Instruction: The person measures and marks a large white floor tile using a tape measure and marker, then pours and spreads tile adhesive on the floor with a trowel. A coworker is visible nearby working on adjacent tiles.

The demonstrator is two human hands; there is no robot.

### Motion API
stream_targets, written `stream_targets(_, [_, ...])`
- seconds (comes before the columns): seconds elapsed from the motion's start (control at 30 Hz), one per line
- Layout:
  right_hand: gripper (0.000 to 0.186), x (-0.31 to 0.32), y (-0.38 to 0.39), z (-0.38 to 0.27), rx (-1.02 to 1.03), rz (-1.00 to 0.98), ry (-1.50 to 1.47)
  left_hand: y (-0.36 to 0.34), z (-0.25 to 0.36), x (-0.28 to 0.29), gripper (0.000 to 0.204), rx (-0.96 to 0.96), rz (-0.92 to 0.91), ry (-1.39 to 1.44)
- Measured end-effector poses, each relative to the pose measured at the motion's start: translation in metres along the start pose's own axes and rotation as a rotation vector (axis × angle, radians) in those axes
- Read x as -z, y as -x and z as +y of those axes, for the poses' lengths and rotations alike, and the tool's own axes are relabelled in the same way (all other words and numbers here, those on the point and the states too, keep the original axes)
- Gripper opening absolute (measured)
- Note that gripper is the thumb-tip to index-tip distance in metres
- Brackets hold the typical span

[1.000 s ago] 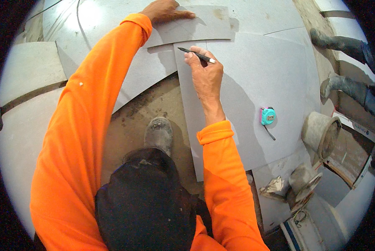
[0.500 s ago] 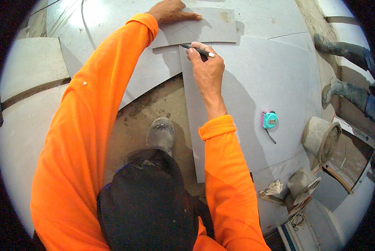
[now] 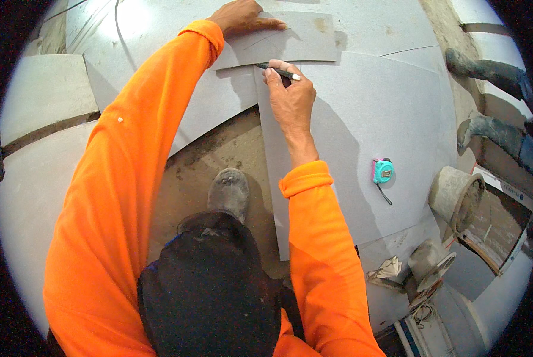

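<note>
**Right hand (image 3: 292, 101) grips a black pen (image 3: 285, 74) at the edge of a grey strip (image 3: 317, 43)**

The right hand pinches the pen between thumb and fingers, its pale end toward the right and its tip at the strip's near edge; whether the tip touches is too small to tell. The left hand (image 3: 242, 18) grasps nothing: it rests on the far left part of the strip, thumb stretched out along it. Faint lines cross the strip, which lies at the far left corner of a large grey sheet (image 3: 400, 110). On that sheet, right of the forearm, sits a turquoise and pink tape measure (image 3: 383, 171) with a dark strap.

Containers stand at the right. A big dusty bucket (image 3: 447, 193) shows a stained grey inner wall; what lies deeper cannot be told. Nearer is a smaller bucket (image 3: 424, 260), equally grimy, its contents unclear, with a crumpled pale scrap (image 3: 388, 269) just beside it. Past the big bucket is a shallow open box (image 3: 495, 221) with a pale rim and a brownish, dusty inside.

Someone else's dark boots (image 3: 486, 66) are at the far right. The person's own dusty shoe (image 3: 228, 193) is on the brown floor (image 3: 219, 146) left of the sheet.
</note>
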State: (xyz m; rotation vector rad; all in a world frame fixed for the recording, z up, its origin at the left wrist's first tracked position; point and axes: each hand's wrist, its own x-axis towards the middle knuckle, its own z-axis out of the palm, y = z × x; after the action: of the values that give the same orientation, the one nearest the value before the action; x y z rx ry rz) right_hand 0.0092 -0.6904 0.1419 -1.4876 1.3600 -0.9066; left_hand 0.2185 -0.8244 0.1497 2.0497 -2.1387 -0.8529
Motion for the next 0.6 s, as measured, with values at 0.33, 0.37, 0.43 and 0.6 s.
stream_targets(0.33, [0.02,0.065,-0.022,0.0,-0.106,0.171,0.059,0.0,0.003,0.001,0.078,-0.014,-0.031,-0.071])
stream_targets(0.37, [0.023,0.069,-0.025,-0.002,-0.126,0.141,0.045,-0.002,0.002,-0.001,0.073,-0.005,-0.064,-0.104])
stream_targets(0.43, [0.028,0.076,-0.027,-0.007,-0.211,0.092,0.033,-0.006,-0.001,-0.008,0.094,-0.07,0.059,-0.102])
stream_targets(0.6, [0.029,0.115,0.014,-0.02,-0.161,0.157,-0.147,-0.01,-0.015,-0.006,0.098,-0.075,0.111,-0.083])
